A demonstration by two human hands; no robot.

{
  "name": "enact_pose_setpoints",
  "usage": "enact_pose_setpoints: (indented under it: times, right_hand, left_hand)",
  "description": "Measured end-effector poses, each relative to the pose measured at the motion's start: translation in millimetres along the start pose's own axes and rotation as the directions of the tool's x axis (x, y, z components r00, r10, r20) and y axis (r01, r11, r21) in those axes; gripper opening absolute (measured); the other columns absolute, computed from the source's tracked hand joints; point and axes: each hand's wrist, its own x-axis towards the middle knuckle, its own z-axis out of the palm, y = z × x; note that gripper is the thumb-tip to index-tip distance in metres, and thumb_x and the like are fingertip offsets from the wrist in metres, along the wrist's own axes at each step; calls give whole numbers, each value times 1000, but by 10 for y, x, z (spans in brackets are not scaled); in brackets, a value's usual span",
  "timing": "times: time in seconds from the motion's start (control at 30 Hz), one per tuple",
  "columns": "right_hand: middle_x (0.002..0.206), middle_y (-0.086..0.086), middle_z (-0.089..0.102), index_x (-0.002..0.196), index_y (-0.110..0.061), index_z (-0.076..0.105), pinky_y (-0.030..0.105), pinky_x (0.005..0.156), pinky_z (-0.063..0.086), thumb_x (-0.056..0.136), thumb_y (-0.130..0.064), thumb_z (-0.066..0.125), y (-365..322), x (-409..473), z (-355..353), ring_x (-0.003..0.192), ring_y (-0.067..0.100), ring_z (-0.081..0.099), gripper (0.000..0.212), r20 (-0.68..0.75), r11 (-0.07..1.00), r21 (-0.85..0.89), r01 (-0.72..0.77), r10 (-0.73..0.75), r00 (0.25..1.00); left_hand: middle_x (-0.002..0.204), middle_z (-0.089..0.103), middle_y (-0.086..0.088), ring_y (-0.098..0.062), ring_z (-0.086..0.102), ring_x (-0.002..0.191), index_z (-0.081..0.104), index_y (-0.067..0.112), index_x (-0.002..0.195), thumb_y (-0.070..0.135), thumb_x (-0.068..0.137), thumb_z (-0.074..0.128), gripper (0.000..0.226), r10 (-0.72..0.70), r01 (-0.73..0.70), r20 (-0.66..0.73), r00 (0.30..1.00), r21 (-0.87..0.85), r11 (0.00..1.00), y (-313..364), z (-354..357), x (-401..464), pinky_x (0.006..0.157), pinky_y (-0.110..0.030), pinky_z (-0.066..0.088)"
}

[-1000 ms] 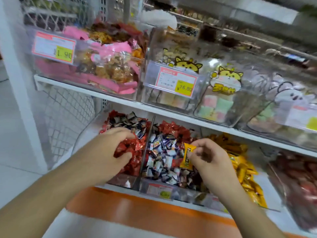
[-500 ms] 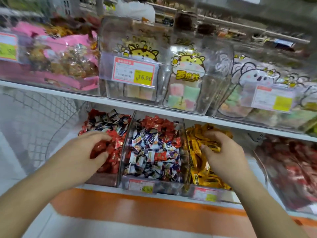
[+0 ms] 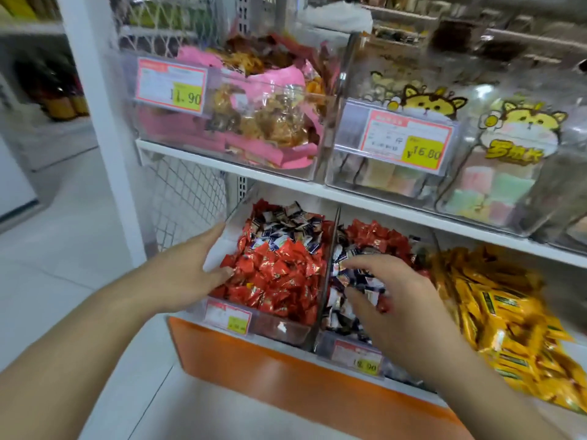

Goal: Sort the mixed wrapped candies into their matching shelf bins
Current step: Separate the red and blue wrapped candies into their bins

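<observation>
**On the lower shelf: candy sorting partly done**

In the middle bin, right hand with fingers curled down into dark-blue-and-white candies; whether anything is pinched cannot be told. At the left bin, left hand spread flat, thumb touching red candies. Sorting judged unfinished: blue-and-white pieces lying at the far end of the left bin, red pieces at the far end of the middle bin. To the right, yellow candies, apparently unmixed. On the upper shelf, clear bins of pink-wrapped snacks and pastel cubes.
</observation>
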Motion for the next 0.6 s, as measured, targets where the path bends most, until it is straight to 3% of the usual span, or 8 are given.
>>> enact_pose_setpoints:
  times: [0.1, 0.2, 0.33, 0.47, 0.6]
  right_hand:
    - [136, -20, 61, 138, -33, 63, 10, 112, 31, 98, -33, 68, -283, 329, 304, 130, -2, 48, 40, 106, 988, -19, 151, -149, 983]
    - [135, -13, 63, 139, -35, 61, 30, 110, 44, 97, -36, 69, -513, 738, 682, 127, 9, 53, 43, 267, 963, -37, 268, -249, 931]
    - [125, -12, 66, 128, -40, 67, 41, 99, 52, 89, -36, 76, -645, 1111, 1024, 116, 17, 58, 41, 504, 940, -120, 320, -220, 835]
    - [118, -10, 70, 119, -37, 74, 41, 96, 53, 86, -25, 73, -600, 1244, 1098, 113, 20, 59, 35, 506, 896, -251, 367, -202, 839]
    - [121, -8, 68, 120, -41, 72, 41, 99, 52, 87, -30, 74, -516, 1330, 1066, 117, 23, 58, 35, 472, 882, -345, 321, -133, 871]
  left_hand:
    - [168, 19, 17, -11, 34, 149, -3, 51, 159, 68, 92, 55, 90, 2, 1, 45, 999, -60, 998, -128, 11, 40, 123, -33, 28]
    - [167, 20, 18, -12, 37, 148, -2, 59, 155, 78, 90, 45, 83, -5, 10, 51, 999, -97, 995, -187, -5, 57, 123, -36, 29]
    - [167, 19, 22, -10, 36, 148, -1, 60, 154, 79, 89, 43, 81, 0, 7, 57, 998, -123, 992, -195, -10, 47, 123, -36, 29]
    - [167, 17, 23, -10, 33, 150, 0, 55, 157, 73, 94, 45, 80, -10, 17, 51, 999, -123, 992, -136, -16, 26, 124, -37, 27]
    - [167, 20, 20, -12, 34, 149, 1, 53, 158, 70, 95, 46, 79, -17, 23, 53, 998, -116, 993, -91, -37, 9, 122, -38, 29]
